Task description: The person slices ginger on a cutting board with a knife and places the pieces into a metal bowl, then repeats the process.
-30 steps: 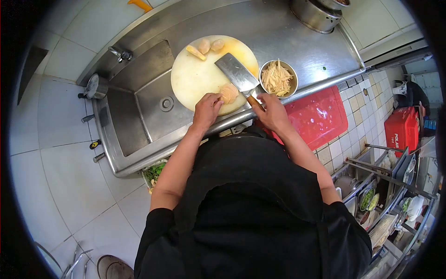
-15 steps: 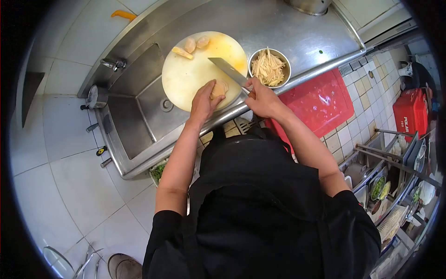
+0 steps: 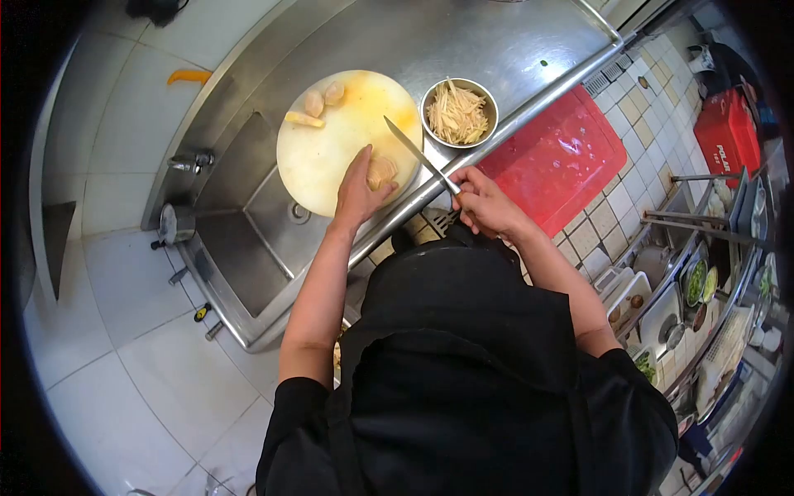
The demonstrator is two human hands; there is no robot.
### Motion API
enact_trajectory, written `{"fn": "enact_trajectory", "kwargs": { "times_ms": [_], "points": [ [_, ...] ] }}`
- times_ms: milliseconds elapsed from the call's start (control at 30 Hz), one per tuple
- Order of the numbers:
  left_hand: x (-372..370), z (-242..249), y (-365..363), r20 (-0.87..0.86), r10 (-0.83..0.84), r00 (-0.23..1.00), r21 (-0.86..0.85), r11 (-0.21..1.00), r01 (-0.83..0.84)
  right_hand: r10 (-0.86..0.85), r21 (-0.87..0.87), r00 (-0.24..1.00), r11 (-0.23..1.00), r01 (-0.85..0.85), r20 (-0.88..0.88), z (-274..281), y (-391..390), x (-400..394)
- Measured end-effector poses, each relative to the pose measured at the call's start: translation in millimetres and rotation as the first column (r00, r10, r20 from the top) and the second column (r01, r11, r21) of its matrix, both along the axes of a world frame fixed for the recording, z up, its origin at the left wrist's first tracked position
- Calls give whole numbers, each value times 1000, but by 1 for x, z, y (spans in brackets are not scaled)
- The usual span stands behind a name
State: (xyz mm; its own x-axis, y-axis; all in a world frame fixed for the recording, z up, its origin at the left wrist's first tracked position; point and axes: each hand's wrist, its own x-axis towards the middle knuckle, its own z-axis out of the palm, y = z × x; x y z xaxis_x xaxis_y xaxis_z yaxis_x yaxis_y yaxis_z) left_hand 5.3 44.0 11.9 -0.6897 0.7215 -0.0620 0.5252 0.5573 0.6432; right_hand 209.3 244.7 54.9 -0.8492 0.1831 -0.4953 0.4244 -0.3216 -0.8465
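Left hand (image 3: pixel 357 192) pressed the ginger (image 3: pixel 381 172) onto the cutting board (image 3: pixel 331 149). Right hand (image 3: pixel 484 198) was clamped on the cleaver (image 3: pixel 418 154), edge beside the ginger. I'd tuck those fingertips and slice thin.

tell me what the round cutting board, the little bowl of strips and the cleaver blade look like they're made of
Cutting board: probably plastic, though dense wood is possible; matte cream face with yellow staining.
Bowl: metal, likely stainless steel; thin, shiny grey rim.
Cleaver in the right hand: steel blade, seen nearly edge-on, grey with a bright glint. Handle material is hidden by the grip.
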Motion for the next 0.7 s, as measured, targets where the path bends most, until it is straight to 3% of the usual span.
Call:
{"fn": "enact_trajectory", "kwargs": {
  "times_ms": [33,67,167,300,433,467,500,600,667,700],
  "points": [
    [1,2,3,-94,-26,995,5,1000,27,-29,-26,999,999,29,19,4,-5,1],
    [-1,4,5,-74,-88,993,-80,993,82,-47,-69,998,996,49,32,6,-9,2],
    [-14,-24,6,-218,-236,947,-173,964,201,-45,23,997,999,43,67,-2,-19,5],
    [-8,-17,2,-233,-258,938,-238,950,202,-76,60,995,996,73,64,6,-34,5],
    [-13,-12,5,-223,-309,924,-319,919,231,48,300,986,949,-96,162,-2,-36,2],
    [-13,-13,4,-212,-320,924,-340,910,237,42,475,990,874,-102,136,-12,-37,2],
    [-11,-8,4,-213,-318,924,-333,912,238,40,633,993,767,-102,111,-17,-38,3],
    [-14,20,6,-238,-260,936,-289,939,187,0,633,992,770,-80,124,2,-38,-1],
    [-28,26,-3,-173,-95,980,-93,992,79,2,664,990,741,-98,144,3,-39,3],
    [-40,16,-13,-173,-95,980,-91,993,80,5,698,988,707,-115,157,4,-38,3]
  ]
}}
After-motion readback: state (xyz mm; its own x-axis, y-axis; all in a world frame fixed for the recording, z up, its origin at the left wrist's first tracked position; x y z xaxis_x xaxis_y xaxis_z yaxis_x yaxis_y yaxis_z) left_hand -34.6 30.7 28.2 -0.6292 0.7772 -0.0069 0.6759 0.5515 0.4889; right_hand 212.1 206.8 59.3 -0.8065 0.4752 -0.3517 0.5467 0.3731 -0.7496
